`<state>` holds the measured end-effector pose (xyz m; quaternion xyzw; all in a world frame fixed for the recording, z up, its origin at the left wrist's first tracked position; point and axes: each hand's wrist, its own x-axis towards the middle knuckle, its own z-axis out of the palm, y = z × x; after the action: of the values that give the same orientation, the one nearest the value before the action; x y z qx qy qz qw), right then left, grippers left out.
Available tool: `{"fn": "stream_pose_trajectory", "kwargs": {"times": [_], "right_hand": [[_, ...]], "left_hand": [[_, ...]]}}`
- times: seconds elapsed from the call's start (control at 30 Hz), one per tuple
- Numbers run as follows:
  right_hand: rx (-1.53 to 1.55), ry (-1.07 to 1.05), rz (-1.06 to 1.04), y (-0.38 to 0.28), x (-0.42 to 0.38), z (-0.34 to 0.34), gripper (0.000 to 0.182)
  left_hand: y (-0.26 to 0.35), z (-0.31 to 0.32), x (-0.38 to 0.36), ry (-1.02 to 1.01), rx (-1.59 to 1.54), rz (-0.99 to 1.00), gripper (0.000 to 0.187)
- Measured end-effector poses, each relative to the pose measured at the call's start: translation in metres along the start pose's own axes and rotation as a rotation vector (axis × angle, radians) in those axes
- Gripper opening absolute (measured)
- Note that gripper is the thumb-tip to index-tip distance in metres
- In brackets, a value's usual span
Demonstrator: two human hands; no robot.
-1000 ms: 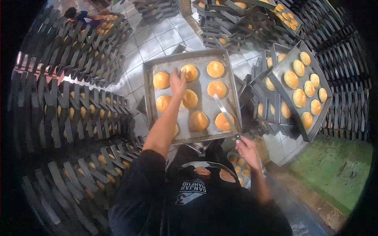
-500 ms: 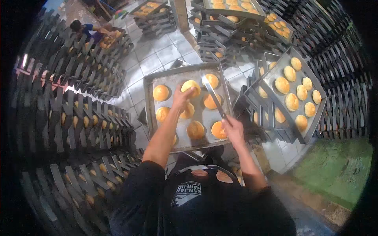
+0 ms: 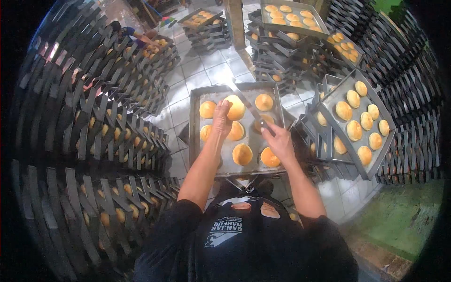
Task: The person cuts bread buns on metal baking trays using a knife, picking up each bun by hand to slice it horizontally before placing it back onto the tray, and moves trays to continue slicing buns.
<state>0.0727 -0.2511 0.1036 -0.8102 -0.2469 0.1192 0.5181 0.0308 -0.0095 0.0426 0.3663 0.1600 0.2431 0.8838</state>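
A metal baking tray (image 3: 193,150) in front of me carries several round golden buns. My left hand (image 3: 222,118) grips one bun (image 3: 236,108), lifted above the tray, fingers along its left side. In my right hand (image 3: 278,140) is a long-bladed knife (image 3: 248,104), held by its dark handle. Its blade slants up and to the left, passing right at the held bun's right edge, with the tip over the tray's far rim. Another bun (image 3: 264,102) lies beyond the blade, and one more (image 3: 270,157) sits below my right hand.
To the right, a tilted tray of buns (image 3: 334,123) tops a stack. Tall stacks of dark trays (image 3: 131,136) line the left side. Further stacks (image 3: 277,56) stand at the back beside a post (image 3: 235,23). A person (image 3: 134,35) works at the far left.
The held bun has come up closer to me, and the knife blade has swung left to its edge. My right hand has moved up the tray. The whole view has shifted slightly.
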Motion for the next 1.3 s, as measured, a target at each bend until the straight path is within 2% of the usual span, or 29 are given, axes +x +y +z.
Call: {"fn": "stream_pose_trajectory", "kwargs": {"times": [0.1, 0.23, 0.3, 0.4, 0.43, 0.53, 0.6, 0.67, 0.73, 0.83, 0.97, 1.07, 1.13, 1.2, 1.3], "right_hand": [[-0.025, 0.005, -0.028, 0.008, -0.030, -0.014, 0.040], [0.083, 0.037, -0.037, 0.004, -0.042, -0.020, 0.040], [-0.044, 0.008, -0.052, -0.003, -0.026, -0.025, 0.039], [-0.020, -0.032, -0.107, -0.016, -0.017, -0.032, 0.039], [-0.133, -0.134, 0.032, -0.030, -0.022, -0.045, 0.038], [-0.025, -0.118, 0.019, -0.020, -0.050, -0.056, 0.037], [0.039, -0.174, 0.068, -0.023, -0.054, -0.057, 0.037], [0.015, -0.122, -0.001, -0.029, -0.045, -0.048, 0.037], [-0.006, -0.113, -0.010, -0.025, -0.029, -0.040, 0.036], [-0.073, -0.155, -0.016, -0.030, -0.026, -0.043, 0.037], [-0.053, -0.167, -0.022, -0.019, -0.060, -0.059, 0.037], [-0.061, -0.150, 0.004, -0.027, -0.057, -0.046, 0.037], [-0.131, -0.175, 0.046, -0.034, -0.035, -0.032, 0.037], [-0.125, -0.148, -0.015, -0.027, -0.029, -0.028, 0.038], [-0.009, -0.183, -0.011, -0.018, -0.040, -0.042, 0.039]], "left_hand": [[0.011, 0.005, -0.006, 0.009, 0.078, 0.010, 0.030], [0.017, 0.017, -0.029, -0.135, 0.202, -0.078, 0.035], [0.012, 0.028, -0.038, -0.214, 0.192, -0.170, 0.038], [0.009, 0.021, -0.029, -0.229, 0.202, -0.090, 0.038], [0.016, 0.019, -0.026, -0.181, 0.210, -0.091, 0.047], [0.042, 0.011, -0.030, -0.154, 0.281, -0.075, 0.056], [0.036, 0.005, -0.031, -0.186, 0.301, -0.100, 0.061], [0.020, 0.017, -0.038, -0.210, 0.421, -0.064, 0.063], [0.011, 0.025, -0.041, -0.274, 0.373, -0.095, 0.067], [0.013, 0.025, -0.037, -0.218, 0.302, -0.092, 0.072], [0.053, 0.013, -0.039, -0.186, 0.271, -0.113, 0.071], [0.028, 0.014, -0.037, -0.186, 0.412, -0.087, 0.068], [0.016, 0.032, -0.050, -0.137, 0.278, -0.179, 0.064], [0.019, 0.044, -0.053, -0.065, 0.275, -0.222, 0.067], [0.022, 0.004, -0.026, -0.152, 0.359, -0.098, 0.071]]}}
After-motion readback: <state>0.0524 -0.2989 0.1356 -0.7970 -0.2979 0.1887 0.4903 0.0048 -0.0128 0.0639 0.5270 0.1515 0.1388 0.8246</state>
